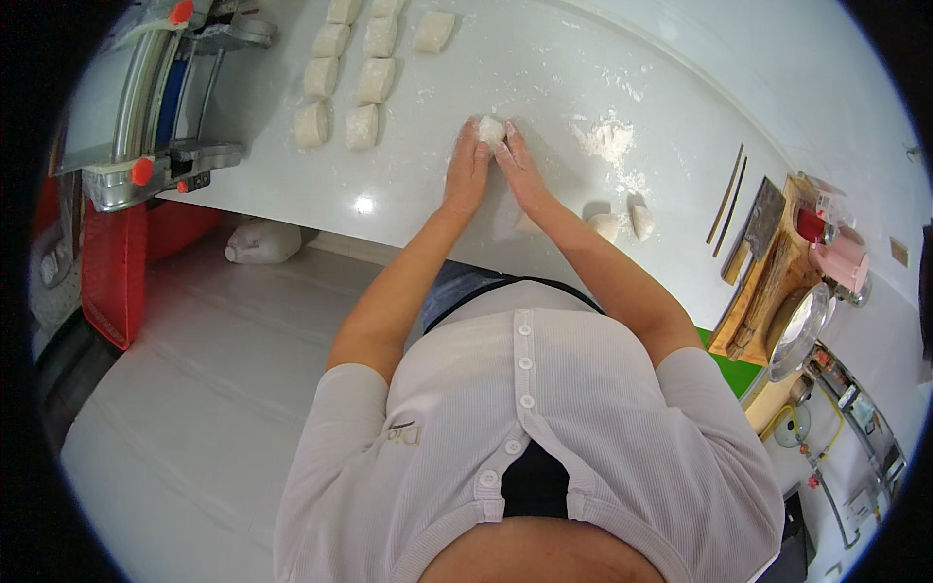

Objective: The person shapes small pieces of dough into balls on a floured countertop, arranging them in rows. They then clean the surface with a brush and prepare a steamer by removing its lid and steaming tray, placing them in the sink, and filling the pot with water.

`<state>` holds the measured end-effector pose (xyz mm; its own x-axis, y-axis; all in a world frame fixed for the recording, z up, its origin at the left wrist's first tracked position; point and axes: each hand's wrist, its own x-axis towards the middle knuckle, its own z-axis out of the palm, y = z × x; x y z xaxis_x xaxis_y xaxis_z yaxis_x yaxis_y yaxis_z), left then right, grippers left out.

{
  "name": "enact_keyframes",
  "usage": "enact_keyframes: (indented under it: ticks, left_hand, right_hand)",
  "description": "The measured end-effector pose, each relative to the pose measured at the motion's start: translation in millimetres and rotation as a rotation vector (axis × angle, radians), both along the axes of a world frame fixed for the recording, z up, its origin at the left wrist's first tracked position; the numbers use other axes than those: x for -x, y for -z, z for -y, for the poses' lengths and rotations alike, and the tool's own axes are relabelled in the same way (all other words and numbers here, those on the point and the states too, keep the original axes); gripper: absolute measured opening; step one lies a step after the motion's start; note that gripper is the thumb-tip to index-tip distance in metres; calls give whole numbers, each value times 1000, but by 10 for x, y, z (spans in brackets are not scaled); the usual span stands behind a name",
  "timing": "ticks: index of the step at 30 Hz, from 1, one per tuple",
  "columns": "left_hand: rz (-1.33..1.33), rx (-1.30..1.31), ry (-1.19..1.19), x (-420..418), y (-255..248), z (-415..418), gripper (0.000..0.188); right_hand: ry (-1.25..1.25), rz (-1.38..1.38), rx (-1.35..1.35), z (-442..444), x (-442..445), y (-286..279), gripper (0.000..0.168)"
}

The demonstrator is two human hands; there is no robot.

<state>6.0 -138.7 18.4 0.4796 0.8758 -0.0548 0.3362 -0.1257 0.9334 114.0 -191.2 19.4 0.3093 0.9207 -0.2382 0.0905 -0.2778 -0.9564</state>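
Observation:
A small floured dough piece point(491, 131) sits on the white worktop between my two hands. My left hand point(466, 164) presses on its left side, and my right hand point(523, 166) on its right, fingers pointing away from me. Two rows of cut dough blocks point(362, 127) stand to the left, with a single dough block point(434, 32) farther back. Near my right forearm lie more pieces: a dough lump point(603, 227), a thin dough end point(642, 222) and one dough piece point(528, 224) partly hidden by the arm.
Loose flour point(609, 140) is scattered to the right. Beyond it lie two thin sticks point(727, 197), a cleaver point(764, 211), a wooden board point(794, 251) and a metal bowl point(798, 331). A dough-rolling machine point(157, 109) stands at the left edge, above a red plastic basket point(113, 270).

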Motion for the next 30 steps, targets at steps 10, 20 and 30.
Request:
enact_keyframes:
  ticks: [10, 20, 30]
  left_hand:
    - [-280, -172, 8, -65, -108, 3, 58]
    - [-674, -611, 132, 74, 84, -884, 50]
    - [-438, -589, 176, 10, -191, -515, 49]
  right_hand:
    - [21, -531, 135, -221, -77, -192, 54]
    - [-10, 690, 43, 426, -848, -333, 29]
    - [-554, 807, -9, 965, -468, -551, 69]
